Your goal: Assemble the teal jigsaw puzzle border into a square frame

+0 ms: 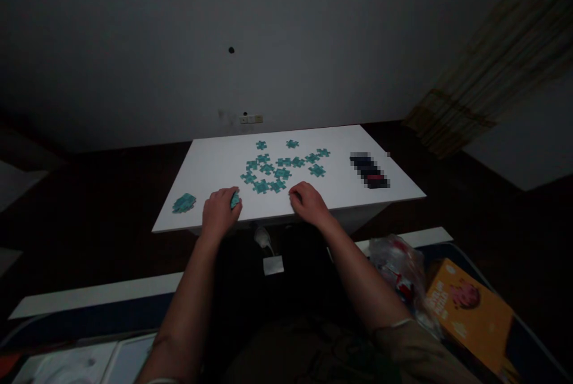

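My left hand (220, 211) rests at the front edge of the white table (340, 196), its fingers closed on a teal jigsaw puzzle piece (235, 199); whether more than one piece is in it I cannot tell. To its left lies a small pile of teal puzzle pieces (184, 203). My right hand (310, 203) is curled on the table near the front edge, fingertips together, and no piece shows in it. Several loose puzzle pieces (267, 169) are scattered between and beyond the hands. One piece (317, 170) lies farther to the right.
A blurred-out dark object (369, 170) lies at the table's right side. Beside me on the right are a clear plastic bag (396, 264) and an orange puzzle box (470, 312). A white box-like thing (67, 366) is at lower left. A wall (304, 61) rises behind the table.
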### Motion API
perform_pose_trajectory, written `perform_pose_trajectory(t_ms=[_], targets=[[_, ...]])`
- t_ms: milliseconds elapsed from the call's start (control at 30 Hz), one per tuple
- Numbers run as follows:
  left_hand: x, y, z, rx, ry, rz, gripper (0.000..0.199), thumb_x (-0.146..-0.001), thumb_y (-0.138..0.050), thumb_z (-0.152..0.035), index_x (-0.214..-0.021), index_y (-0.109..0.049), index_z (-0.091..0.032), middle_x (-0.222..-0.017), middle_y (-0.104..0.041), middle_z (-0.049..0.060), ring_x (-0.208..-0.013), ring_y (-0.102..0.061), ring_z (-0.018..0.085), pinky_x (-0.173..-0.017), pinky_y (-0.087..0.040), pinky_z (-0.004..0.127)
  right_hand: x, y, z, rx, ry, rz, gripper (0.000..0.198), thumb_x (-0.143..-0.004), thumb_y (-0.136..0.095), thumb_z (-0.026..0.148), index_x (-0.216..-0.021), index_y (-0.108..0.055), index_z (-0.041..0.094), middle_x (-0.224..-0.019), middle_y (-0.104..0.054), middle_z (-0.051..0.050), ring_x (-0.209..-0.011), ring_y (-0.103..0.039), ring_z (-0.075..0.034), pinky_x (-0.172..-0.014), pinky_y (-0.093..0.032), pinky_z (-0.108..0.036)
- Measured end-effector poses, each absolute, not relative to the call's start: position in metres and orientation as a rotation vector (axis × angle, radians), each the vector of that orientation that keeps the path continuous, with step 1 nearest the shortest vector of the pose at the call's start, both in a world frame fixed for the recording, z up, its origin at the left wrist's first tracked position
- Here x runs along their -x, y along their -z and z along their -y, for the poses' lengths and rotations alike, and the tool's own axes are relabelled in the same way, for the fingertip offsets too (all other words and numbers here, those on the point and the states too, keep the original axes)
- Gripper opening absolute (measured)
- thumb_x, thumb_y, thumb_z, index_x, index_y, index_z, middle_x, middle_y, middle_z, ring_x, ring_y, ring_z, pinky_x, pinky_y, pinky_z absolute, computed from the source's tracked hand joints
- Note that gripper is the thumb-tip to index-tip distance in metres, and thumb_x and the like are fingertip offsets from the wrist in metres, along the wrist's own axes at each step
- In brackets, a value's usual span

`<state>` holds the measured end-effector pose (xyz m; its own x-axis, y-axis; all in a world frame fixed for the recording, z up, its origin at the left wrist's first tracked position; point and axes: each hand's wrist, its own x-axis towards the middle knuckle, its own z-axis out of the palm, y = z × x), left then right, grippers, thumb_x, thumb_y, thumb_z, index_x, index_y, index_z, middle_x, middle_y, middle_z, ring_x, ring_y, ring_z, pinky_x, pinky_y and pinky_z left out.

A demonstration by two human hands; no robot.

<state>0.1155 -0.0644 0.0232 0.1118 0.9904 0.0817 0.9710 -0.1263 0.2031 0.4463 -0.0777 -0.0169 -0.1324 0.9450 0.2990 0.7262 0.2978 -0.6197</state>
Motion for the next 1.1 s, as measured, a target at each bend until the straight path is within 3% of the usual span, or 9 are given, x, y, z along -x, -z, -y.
perform_pose_trajectory(t_ms=[233, 500, 667, 867, 967, 1033, 1100], targets=[[-0.117, -0.035, 0.064, -2.204, -0.099, -2.156, 0.066, -0.127, -0.045, -0.045, -0.186, -0.068, -0.028, -0.18, -0.08, 0.017, -0.164, -0.074, 0.042, -0.133, -0.059, 0.054, -0.447, 0.02, 0.076, 1.462, -0.426, 1.923, 0.017, -0.112, -0.072, 0.015, -0.108, -0.078, 0.03, -0.119, -0.085, -0.015, -0.12, -0.08, -0.037, -0.111, -0.066, -0.053], [-0.117, -0.025, 0.065, -2.231, -0.253, -2.16, 0.068, -0.121, -0.077, -0.044, -0.182, -0.066, -0.018, -0.18, -0.08, 0.021, -0.159, -0.076, 0.041, -0.132, -0.061, 0.05, -0.446, 0.016, 0.08, 1.475, -0.434, 1.946, 0.016, -0.116, -0.07, 0.021, -0.116, -0.083, 0.03, -0.125, -0.087, -0.018, -0.124, -0.08, -0.04, -0.116, -0.068, -0.058], [-0.111, -0.025, 0.064, -2.215, -0.311, -2.129, 0.054, -0.129, -0.067, -0.044, -0.178, -0.071, -0.021, -0.176, -0.083, 0.019, -0.157, -0.078, 0.038, -0.131, -0.062, 0.049, -0.446, 0.013, 0.082, 1.505, -0.439, 1.962, 0.021, -0.113, -0.072, 0.018, -0.122, -0.087, 0.03, -0.131, -0.089, -0.018, -0.128, -0.081, -0.042, -0.119, -0.068, -0.06], [-0.124, -0.032, 0.08, -2.348, -0.469, -2.118, 0.065, -0.121, -0.077, -0.044, -0.179, -0.068, -0.018, -0.186, -0.073, 0.023, -0.175, -0.065, 0.043, -0.153, -0.048, 0.058, -0.446, 0.015, 0.082, 1.527, -0.424, 1.984, 0.025, -0.115, -0.073, 0.021, -0.132, -0.09, 0.029, -0.135, -0.09, -0.019, -0.133, -0.083, -0.042, -0.124, -0.068, -0.056], [-0.153, -0.03, 0.095, -2.429, -0.631, -1.918, 0.058, -0.122, -0.073, -0.045, -0.177, -0.072, -0.027, -0.187, -0.072, 0.018, -0.179, -0.063, 0.042, -0.155, -0.049, 0.06, -0.445, 0.018, 0.081, 1.545, -0.404, 1.994, 0.036, -0.115, -0.073, 0.024, -0.146, -0.09, 0.031, -0.147, -0.088, -0.02, -0.144, -0.081, -0.044, -0.133, -0.066, -0.061], [-0.179, -0.026, 0.099, -2.463, -0.635, -1.712, 0.058, -0.123, -0.071, -0.044, -0.18, -0.072, -0.033, -0.191, -0.071, 0.014, -0.183, -0.061, 0.039, -0.158, -0.049, 0.058, -0.442, 0.02, 0.078, 1.614, -0.338, 1.971, 0.048, -0.116, -0.075, 0.031, -0.163, -0.085, 0.028, -0.164, -0.083, -0.024, -0.159, -0.074, -0.048, -0.143, -0.059, -0.067], [-0.206, -0.02, 0.093, -2.427, -0.58, -1.664, 0.067, -0.121, -0.076, -0.041, -0.186, -0.068, -0.026, -0.197, -0.066, 0.019, -0.188, -0.058, 0.04, -0.16, -0.047, 0.059, -0.441, 0.022, 0.073, 1.748, -0.248, 1.905, 0.065, -0.117, -0.075, 0.041, -0.18, -0.075, 0.022, -0.184, -0.071, -0.029, -0.175, -0.063, -0.052, -0.15, -0.051, -0.071]])
